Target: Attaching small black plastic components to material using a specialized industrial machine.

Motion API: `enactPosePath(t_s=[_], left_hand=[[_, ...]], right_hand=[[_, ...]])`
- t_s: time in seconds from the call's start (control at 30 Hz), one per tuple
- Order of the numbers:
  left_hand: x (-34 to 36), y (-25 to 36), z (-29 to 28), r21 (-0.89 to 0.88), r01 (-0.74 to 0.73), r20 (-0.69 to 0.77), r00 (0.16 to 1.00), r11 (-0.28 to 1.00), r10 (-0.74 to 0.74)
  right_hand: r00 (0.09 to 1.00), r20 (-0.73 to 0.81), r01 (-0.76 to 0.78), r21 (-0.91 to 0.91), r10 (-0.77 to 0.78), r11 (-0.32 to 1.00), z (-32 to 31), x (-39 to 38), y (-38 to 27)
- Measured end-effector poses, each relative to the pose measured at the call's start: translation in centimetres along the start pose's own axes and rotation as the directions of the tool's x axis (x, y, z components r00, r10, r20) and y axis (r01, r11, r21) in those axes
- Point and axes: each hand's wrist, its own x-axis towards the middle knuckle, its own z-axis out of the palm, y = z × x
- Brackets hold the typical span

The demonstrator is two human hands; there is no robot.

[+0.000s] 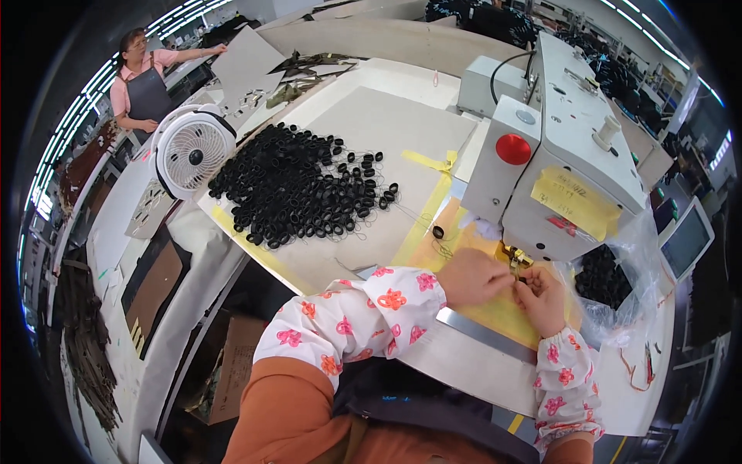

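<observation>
The sewing machine (560, 147) stands on the right part of the work table (371, 124), and both hands meet just below its needle area: the left hand (473, 277) is left of the right hand (541, 298), and their fingertips are touching. To the left of the machine a big heap of small loops (297, 185) lies on the table, and one single loop (438, 231) lies between the heap and the hands. A table fan (193, 151) stands at the left edge of the table, beside the heap. Right of the hands, a plastic bag (618, 286) with more loops in it hangs at the table's side. Far behind on the left, another person (139, 81) stands at a second table.
</observation>
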Motion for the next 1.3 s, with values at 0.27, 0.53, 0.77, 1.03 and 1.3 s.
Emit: enactPosePath(t_s=[0.27, 0.53, 0.77, 1.03, 1.3], left_hand=[[1.1, -0.7, -0.5, -0.065, 0.002, 0.049, 0.999, 0.998, 0.001], [1.5, 0.0, -1.0, -0.111, 0.288, 0.098, 0.956, 0.951, -0.278], [1.4, 0.4, -0.5, -0.193, 0.388, 0.132, 0.921, 0.901, -0.368], [2.7, -0.9, 0.4, -0.013, 0.411, 0.024, 0.912, 0.912, -0.410], [3.3, 0.1, -0.2, 0.044, 0.542, 0.064, 0.837, 0.839, -0.544]], right_hand=[[0.825, 0.503, 0.401, -0.199, -0.258, 0.894, 0.9, -2.5, -5.0], [0.955, 0.267, -0.163, 0.108, 0.129, 0.981, -1.4, 2.3, -1.9], [0.958, 0.253, -0.144, 0.016, 0.135, 0.989, -0.9, 1.6, -2.0], [0.906, -0.111, 0.342, -0.375, -0.408, 0.862, 0.4, 1.8, 0.5], [0.908, -0.162, 0.306, -0.377, -0.387, 0.874, 0.5, 2.2, 0.3]])
